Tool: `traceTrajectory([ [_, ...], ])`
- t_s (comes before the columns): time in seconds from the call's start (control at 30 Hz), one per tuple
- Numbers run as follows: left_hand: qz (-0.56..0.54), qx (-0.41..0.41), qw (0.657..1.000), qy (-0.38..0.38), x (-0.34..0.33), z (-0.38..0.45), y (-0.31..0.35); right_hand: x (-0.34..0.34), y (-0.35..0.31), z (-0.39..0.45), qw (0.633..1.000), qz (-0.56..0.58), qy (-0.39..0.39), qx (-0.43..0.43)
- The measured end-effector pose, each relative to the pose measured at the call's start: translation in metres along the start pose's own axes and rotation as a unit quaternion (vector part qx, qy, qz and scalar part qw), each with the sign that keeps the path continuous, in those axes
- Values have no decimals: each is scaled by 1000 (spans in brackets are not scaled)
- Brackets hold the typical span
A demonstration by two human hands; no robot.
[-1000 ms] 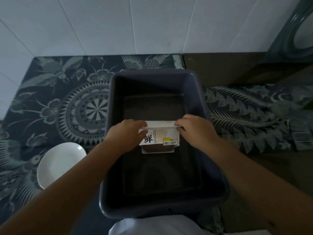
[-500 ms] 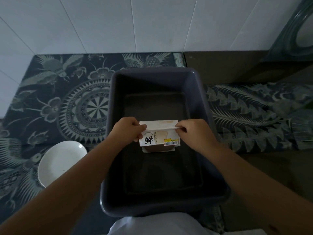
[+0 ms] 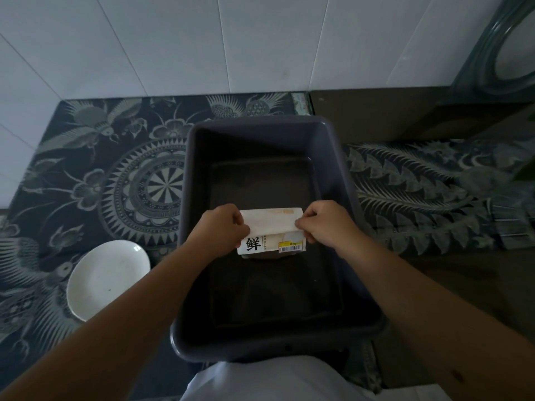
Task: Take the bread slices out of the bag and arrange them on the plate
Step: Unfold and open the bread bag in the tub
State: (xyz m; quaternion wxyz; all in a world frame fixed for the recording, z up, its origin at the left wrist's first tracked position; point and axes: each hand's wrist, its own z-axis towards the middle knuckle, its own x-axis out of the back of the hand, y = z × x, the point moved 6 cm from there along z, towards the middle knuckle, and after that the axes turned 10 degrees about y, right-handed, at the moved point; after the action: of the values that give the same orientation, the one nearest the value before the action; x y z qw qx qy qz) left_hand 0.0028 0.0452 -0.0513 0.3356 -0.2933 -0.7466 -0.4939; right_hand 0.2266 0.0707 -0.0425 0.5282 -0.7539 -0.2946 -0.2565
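Note:
A white bread bag (image 3: 270,233) with a black printed character and a yellow barcode label hangs over the inside of a dark grey plastic bin (image 3: 341,180). My left hand (image 3: 220,227) pinches the bag's top flap at its left end. My right hand (image 3: 325,224) pinches the same flap at its right end. The flap is folded over toward me. The bread slices are hidden inside the bag. A white round plate (image 3: 105,277) lies bare on the cloth, to the left of the bin.
A dark patterned cloth (image 3: 95,175) covers the counter under the bin and plate. White tiled wall stands behind. A bare brown counter strip (image 3: 376,114) lies at the back right, with a glass vessel (image 3: 498,53) in the top right corner.
Both hands have lifted the bag's top flap slightly and folded it further open toward me. The bag stays in the same spot over the bin.

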Motion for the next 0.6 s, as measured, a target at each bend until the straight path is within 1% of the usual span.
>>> traceTrajectory([
  [0.13, 25, -39, 999, 7, 8, -12, 5, 5, -10, -16, 994, -87, 3, 65],
  [0.23, 46, -47, 998, -5, 11, -23, 5, 7, -14, -28, 990, -112, 1, 91],
  [0.33, 56, -42, 997, -33, 7, -33, 1, 4, -11, -35, 987, -128, -20, 96],
  [0.47, 77, -32, 993, -88, -2, -39, -3, -9, -1, -42, 984, -142, -91, 64],
  [0.53, 95, -36, 989, -108, -6, -41, -4, -12, 1, -42, 982, -143, -104, 66],
  [0.6, 100, -40, 988, -109, -8, -42, -4, -12, 2, -41, 980, -147, -106, 78],
])
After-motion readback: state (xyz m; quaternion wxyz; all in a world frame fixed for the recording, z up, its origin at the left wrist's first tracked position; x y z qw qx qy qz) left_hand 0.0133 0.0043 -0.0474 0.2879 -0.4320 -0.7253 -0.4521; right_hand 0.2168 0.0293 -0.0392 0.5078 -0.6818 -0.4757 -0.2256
